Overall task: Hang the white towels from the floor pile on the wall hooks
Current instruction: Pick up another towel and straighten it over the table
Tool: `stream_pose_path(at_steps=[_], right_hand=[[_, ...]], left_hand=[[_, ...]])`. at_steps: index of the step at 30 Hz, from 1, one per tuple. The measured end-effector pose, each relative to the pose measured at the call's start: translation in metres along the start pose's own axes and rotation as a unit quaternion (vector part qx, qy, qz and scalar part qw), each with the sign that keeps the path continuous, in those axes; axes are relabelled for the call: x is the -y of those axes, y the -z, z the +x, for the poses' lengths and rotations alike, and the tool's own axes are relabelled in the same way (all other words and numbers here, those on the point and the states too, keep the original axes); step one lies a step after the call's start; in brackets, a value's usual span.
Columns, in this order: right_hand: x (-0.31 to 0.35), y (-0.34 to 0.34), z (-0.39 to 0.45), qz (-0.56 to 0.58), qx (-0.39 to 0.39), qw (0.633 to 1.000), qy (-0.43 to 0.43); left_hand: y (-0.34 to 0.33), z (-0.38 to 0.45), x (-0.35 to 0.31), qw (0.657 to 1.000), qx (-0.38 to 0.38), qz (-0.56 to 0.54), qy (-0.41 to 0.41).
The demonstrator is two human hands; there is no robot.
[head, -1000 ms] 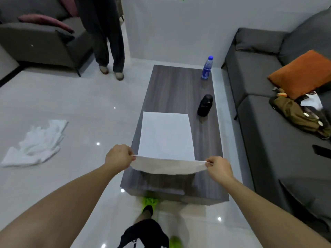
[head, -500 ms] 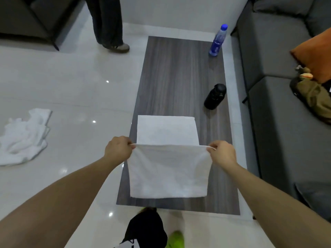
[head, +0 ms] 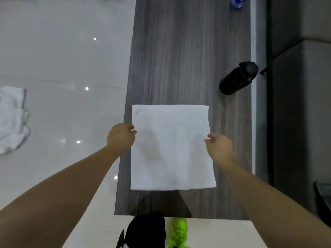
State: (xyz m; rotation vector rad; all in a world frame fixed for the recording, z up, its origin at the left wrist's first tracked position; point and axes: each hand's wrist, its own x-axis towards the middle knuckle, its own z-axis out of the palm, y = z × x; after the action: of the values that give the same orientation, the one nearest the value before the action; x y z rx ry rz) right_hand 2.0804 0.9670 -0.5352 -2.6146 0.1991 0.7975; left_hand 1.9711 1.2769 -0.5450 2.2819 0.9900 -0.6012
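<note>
A white towel (head: 172, 149) lies flat and folded on the near end of the dark wood coffee table (head: 179, 51). My left hand (head: 121, 136) pinches the towel's left edge with curled fingers. At the right edge, my right hand (head: 217, 145) pinches it the same way. The floor pile of white towels (head: 12, 120) sits on the glossy tiles at the far left, partly cut off by the frame. No wall hooks are in view.
A black bottle (head: 238, 78) stands on the table's right side beyond the towel, and a blue bottle (head: 238, 0) shows at the top edge. A grey sofa (head: 300, 104) runs along the right. My green shoe (head: 179, 231) is below the table's near edge.
The lifted near half of the towel has been laid down, so the towel now lies flat on the table. My view has tilted further down and the standing person has left the frame.
</note>
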Motion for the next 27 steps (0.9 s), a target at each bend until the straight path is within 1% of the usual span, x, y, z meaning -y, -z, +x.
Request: stream_pose_path(at_steps=[3, 5, 7, 10, 11, 12, 14, 15, 16, 17, 20, 21, 22, 24, 27], right_hand=[[-0.03, -0.038, -0.021, -0.026, 0.048, 0.999, -0.003], [-0.05, -0.062, -0.037, -0.088, 0.083, 0.992, 0.037], [-0.068, -0.083, -0.054, -0.152, 0.106, 0.976, 0.112], [-0.093, -0.115, -0.08, -0.222, 0.13, 0.935, 0.243], [-0.103, -0.126, -0.09, -0.237, 0.147, 0.92, 0.276], [-0.113, -0.136, -0.099, -0.257, 0.166, 0.902, 0.303], [-0.135, -0.156, -0.115, -0.313, 0.191, 0.867, 0.336], [-0.145, -0.164, -0.123, -0.337, 0.186, 0.856, 0.345], [-0.156, -0.171, -0.13, -0.354, 0.17, 0.851, 0.349], [-0.165, -0.178, -0.137, -0.359, 0.146, 0.851, 0.353], [-0.195, -0.199, -0.156, -0.324, 0.043, 0.856, 0.402], [-0.205, -0.206, -0.162, -0.309, 0.013, 0.856, 0.413], [-0.214, -0.211, -0.168, -0.295, -0.006, 0.86, 0.417], [-0.227, -0.216, -0.181, -0.256, -0.014, 0.876, 0.408], [-0.239, -0.204, -0.205, -0.223, 0.043, 0.907, 0.355]], left_hand=[[-0.049, -0.021, 0.027, 0.998, 0.057, 0.018, -0.001], [-0.081, -0.043, 0.043, 0.995, 0.073, 0.052, -0.041], [-0.111, -0.067, 0.056, 0.986, 0.075, 0.101, -0.11], [-0.149, -0.103, 0.061, 0.957, 0.063, 0.141, -0.244], [-0.163, -0.115, 0.062, 0.948, 0.067, 0.146, -0.273], [-0.177, -0.127, 0.064, 0.94, 0.087, 0.16, -0.29], [-0.206, -0.15, 0.073, 0.921, 0.146, 0.227, -0.282], [-0.221, -0.164, 0.08, 0.915, 0.155, 0.257, -0.27], [-0.235, -0.177, 0.087, 0.915, 0.149, 0.272, -0.259], [-0.248, -0.191, 0.093, 0.917, 0.124, 0.28, -0.255], [-0.287, -0.22, 0.103, 0.915, 0.002, 0.291, -0.278], [-0.297, -0.226, 0.105, 0.915, -0.021, 0.294, -0.276], [-0.307, -0.232, 0.107, 0.915, -0.025, 0.301, -0.267], [-0.317, -0.247, 0.108, 0.92, -0.001, 0.308, -0.24], [-0.314, -0.277, 0.104, 0.937, 0.041, 0.274, -0.213]])
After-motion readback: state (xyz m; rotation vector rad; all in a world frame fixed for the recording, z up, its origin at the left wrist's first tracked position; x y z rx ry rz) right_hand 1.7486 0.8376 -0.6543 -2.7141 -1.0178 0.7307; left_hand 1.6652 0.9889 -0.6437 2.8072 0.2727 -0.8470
